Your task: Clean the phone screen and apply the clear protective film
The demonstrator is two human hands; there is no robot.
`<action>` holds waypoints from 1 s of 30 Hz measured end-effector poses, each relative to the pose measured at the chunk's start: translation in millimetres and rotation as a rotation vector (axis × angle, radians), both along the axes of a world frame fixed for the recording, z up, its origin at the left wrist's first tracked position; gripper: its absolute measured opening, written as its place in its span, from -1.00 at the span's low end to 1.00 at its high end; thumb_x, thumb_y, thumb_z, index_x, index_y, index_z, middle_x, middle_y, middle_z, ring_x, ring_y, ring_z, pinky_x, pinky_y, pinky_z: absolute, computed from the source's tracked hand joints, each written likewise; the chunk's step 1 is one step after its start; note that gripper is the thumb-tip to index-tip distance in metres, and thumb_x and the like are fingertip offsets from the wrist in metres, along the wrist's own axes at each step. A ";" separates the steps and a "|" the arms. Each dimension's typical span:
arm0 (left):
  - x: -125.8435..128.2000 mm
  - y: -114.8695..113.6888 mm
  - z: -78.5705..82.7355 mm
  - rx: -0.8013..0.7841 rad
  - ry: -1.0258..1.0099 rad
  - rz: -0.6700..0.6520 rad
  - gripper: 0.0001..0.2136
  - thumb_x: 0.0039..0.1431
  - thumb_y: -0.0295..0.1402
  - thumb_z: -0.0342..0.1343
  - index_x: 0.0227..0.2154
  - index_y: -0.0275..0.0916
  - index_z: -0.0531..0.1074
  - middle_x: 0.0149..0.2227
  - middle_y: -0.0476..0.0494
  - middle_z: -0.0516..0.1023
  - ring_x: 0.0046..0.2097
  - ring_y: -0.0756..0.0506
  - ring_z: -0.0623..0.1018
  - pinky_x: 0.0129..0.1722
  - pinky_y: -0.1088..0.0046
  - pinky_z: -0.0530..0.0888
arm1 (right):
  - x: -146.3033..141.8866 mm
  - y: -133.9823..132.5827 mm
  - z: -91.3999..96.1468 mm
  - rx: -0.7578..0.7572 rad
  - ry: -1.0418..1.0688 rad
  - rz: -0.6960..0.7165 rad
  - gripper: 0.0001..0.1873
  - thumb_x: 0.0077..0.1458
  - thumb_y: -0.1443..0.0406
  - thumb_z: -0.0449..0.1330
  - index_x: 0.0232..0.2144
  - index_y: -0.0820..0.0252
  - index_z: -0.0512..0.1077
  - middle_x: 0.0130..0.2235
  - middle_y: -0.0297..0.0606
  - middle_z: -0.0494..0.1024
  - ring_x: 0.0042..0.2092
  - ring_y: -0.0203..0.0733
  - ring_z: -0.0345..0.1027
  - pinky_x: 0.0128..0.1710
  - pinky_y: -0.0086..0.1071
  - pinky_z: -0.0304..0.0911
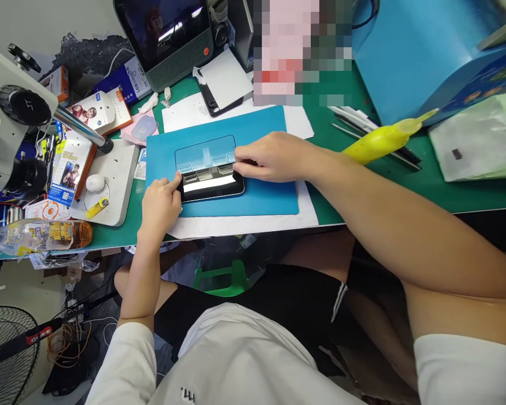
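Observation:
A glossy, phone-sized glass panel (213,179) with a thin dark border lies over a blue mat (270,199). Blue shows through or reflects in its upper part; the lower part is dark with bright reflections. Whether a phone lies under it, I cannot tell. My left hand (162,205) is closed at the panel's left edge, fingertips against the rim. At the right edge, thumb and forefinger of my right hand (274,157) pinch the panel; its other fingers are curled in.
White paper (307,208) lies beneath the mat. A yellow squeeze bottle (379,140) and thin tools are at right, near a blue machine (417,62). Boxes, a microscope (21,124) and a drink bottle (42,235) crowd the left. A screen device (168,39) stands behind.

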State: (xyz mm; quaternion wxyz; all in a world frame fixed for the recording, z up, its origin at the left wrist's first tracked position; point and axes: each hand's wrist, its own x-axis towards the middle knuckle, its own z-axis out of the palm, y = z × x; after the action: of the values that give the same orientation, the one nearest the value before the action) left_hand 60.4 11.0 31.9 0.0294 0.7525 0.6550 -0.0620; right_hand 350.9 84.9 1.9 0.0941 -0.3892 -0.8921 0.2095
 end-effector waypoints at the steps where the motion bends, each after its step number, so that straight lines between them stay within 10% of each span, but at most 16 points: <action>1: -0.2 0.9 0.4 -0.003 -0.015 -0.001 -0.38 0.45 -0.52 -0.16 0.44 -0.20 0.52 -0.20 -0.28 0.60 -0.04 -0.34 0.55 -0.11 0.18 0.47 | -0.1 0.0 0.0 -0.005 -0.001 0.005 -0.70 0.43 0.14 0.03 -0.39 0.03 0.30 -0.43 -0.25 0.47 -0.40 -0.10 0.23 -0.32 -0.22 0.04; 30: -13.4 -59.2 -7.6 0.111 -0.001 -0.100 -0.48 0.52 -0.51 -0.13 0.29 -0.22 0.66 -0.32 -0.19 0.52 -0.20 -0.24 0.48 -0.22 0.25 0.40 | -1.7 -0.1 2.7 -0.010 -0.042 -0.009 -0.72 0.41 0.14 0.01 -0.39 0.03 0.25 -0.43 -0.26 0.43 -0.39 -0.11 0.19 -0.31 -0.23 0.01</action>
State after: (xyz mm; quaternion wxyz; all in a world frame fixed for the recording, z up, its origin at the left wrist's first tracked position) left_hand 46.9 -48.2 24.3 -0.0152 0.7848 0.6190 -0.0266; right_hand 349.2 84.8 4.6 0.0746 -0.3981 -0.8909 0.2054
